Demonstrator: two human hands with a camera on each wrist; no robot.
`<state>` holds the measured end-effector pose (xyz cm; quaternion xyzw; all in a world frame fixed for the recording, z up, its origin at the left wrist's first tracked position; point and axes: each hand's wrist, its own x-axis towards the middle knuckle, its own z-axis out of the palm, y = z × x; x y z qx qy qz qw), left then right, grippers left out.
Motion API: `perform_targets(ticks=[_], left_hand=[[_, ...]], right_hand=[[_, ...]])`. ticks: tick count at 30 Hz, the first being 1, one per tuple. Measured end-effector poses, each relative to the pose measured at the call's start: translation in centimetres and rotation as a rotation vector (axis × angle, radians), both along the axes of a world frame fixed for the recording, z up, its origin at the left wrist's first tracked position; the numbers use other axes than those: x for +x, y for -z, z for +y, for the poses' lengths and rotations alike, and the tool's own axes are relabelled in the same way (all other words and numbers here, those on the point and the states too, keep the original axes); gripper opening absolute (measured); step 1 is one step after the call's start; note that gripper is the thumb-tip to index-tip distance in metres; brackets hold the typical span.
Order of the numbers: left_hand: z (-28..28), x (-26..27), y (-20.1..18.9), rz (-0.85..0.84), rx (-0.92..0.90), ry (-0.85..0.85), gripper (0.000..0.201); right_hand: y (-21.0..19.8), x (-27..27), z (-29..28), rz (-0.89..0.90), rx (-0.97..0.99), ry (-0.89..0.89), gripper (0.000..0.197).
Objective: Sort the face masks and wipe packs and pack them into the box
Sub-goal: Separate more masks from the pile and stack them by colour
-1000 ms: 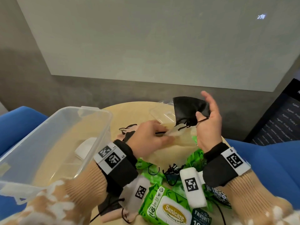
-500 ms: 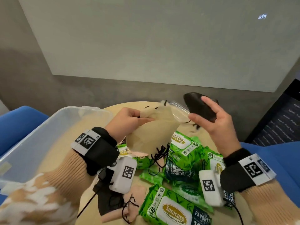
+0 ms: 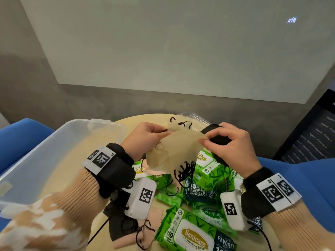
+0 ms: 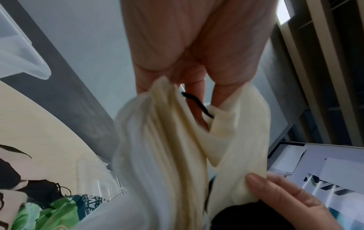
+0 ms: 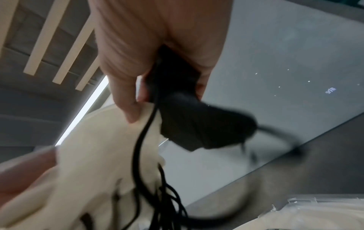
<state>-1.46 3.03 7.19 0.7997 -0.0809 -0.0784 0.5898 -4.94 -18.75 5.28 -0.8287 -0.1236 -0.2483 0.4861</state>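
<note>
Above the table both hands hold a bunch of cream face masks (image 3: 172, 151) with black ear loops hanging below. My left hand (image 3: 145, 138) grips the bunch's left top edge (image 4: 177, 140). My right hand (image 3: 230, 142) pinches its right corner (image 5: 98, 155) with thumb and forefinger while its other fingers keep a folded black mask (image 3: 215, 134) (image 5: 189, 121) curled in the palm. Green wipe packs (image 3: 195, 230) lie heaped on the round table (image 3: 143, 120) under the hands. More black and pink masks (image 3: 126, 227) lie at the near left. The clear plastic box (image 3: 54, 153) stands tilted at the left.
A clear lid (image 3: 195, 118) lies at the table's far edge behind the hands. Blue seats (image 3: 299, 171) flank the table on both sides. A grey wall with a pale panel (image 3: 181, 51) rises behind, and a dark screen (image 3: 319, 131) stands at the right.
My right hand came left with the black mask and now pinches the cream bunch's right corner. My left hand lifted the cream masks off the table and holds them higher.
</note>
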Motion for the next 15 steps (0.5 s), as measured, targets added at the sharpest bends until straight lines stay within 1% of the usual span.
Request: perform_targets(ticks=[1, 4, 5, 7, 9, 11, 13, 15], left_hand=[[0.2, 0.2, 0.1, -0.007, 0.003, -0.029, 0.015], [0.7, 0.6, 0.0, -0.054, 0.017, -0.151, 0.025], [0.7, 0.8, 0.0, -0.085, 0.044, -0.204, 0.026], [0.6, 0.8, -0.1, -0.153, 0.069, -0.259, 0.026], [0.1, 0.5, -0.3, -0.204, 0.077, -0.243, 0.024], [-0.7, -0.1, -0.3, -0.238, 0.065, -0.189, 0.025], [-1.7, -0.9, -0.4, -0.226, -0.026, -0.116, 0.035], [-2.6, -1.5, -0.4, -0.177, -0.137, -0.049, 0.045]], right_hand=[[0.0, 0.1, -0.2, -0.018, 0.020, 0.064, 0.018], [0.0, 0.4, -1.0, -0.091, 0.121, 0.321, 0.022], [-0.1, 0.5, -1.2, -0.116, 0.144, 0.377, 0.021], [-0.1, 0.4, -1.0, -0.150, 0.160, 0.427, 0.018], [-0.1, 0.1, -0.2, -0.174, 0.160, 0.413, 0.017], [0.1, -0.2, 1.2, -0.194, 0.148, 0.335, 0.018], [0.7, -0.7, 2.9, -0.219, 0.074, 0.221, 0.017], [1.3, -1.0, 4.2, -0.249, -0.021, 0.129, 0.011]])
